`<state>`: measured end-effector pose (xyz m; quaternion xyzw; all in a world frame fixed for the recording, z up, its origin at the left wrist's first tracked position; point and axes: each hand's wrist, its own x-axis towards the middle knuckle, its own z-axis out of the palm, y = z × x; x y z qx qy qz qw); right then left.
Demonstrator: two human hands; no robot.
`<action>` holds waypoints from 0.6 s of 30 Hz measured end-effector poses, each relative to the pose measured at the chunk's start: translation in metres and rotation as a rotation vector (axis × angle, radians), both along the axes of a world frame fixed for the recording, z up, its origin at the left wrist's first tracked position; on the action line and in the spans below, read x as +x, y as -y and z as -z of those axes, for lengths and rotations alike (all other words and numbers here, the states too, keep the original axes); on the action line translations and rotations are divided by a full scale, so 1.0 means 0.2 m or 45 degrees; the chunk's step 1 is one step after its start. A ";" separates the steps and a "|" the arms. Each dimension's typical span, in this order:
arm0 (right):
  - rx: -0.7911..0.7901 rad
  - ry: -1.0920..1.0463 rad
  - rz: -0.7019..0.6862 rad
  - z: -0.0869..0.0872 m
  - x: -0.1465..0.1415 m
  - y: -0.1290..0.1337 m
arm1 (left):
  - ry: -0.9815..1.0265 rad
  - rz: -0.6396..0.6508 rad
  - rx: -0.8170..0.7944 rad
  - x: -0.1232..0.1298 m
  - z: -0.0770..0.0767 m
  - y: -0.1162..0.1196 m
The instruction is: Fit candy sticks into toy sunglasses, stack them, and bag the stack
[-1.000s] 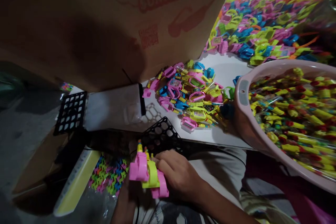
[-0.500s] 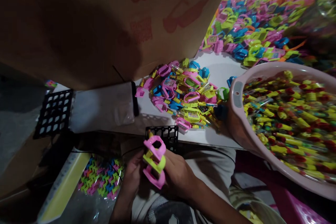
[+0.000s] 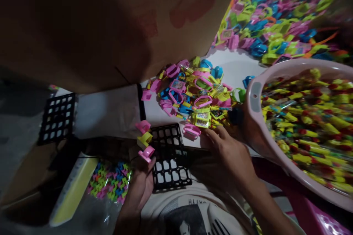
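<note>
My left hand [image 3: 143,183] grips the left side of a black plastic grid tray [image 3: 167,170]. Along that side sit a pink toy watch [image 3: 147,152], a yellow toy watch [image 3: 145,139] and another pink one [image 3: 143,126]. The remaining visible cells are bare. My right hand [image 3: 231,154] reaches to the near edge of a pile of toy watches [image 3: 202,101] on the white table, its fingers partly spread. Its fingertips are beside a yellow toy watch [image 3: 202,119]; contact is hard to make out. A pink toy watch [image 3: 191,131] lies just left of them.
A pink basin [image 3: 250,117] of yellow candy-filled tubes stands at the right. A large cardboard box [image 3: 171,47] rises behind the pile. More toy watches [image 3: 256,25] spread at the far right. Another black grid [image 3: 56,117] lies left, above a bag of small colourful pieces [image 3: 110,183].
My right hand has left the tray and moved right to the pile. The tray, held by my left hand, has tilted flatter, with the toy watches now at its left side.
</note>
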<state>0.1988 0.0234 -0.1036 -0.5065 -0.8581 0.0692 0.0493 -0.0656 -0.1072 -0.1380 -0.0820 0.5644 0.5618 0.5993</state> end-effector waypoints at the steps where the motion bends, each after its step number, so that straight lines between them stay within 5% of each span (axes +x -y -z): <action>1: 0.020 -0.025 -0.037 0.01 0.01 0.00 | 0.046 0.027 0.013 0.00 -0.01 0.01; 8: 0.123 -0.492 -0.161 0.06 0.07 0.08 | 0.376 0.256 0.196 0.01 -0.03 0.02; 13: -0.513 -1.041 0.132 -0.03 -0.09 0.23 | 0.652 0.359 0.269 0.03 -0.01 -0.02; 18: -1.007 -1.286 0.182 -0.09 -0.35 0.29 | 0.632 0.189 0.196 0.09 -0.02 -0.09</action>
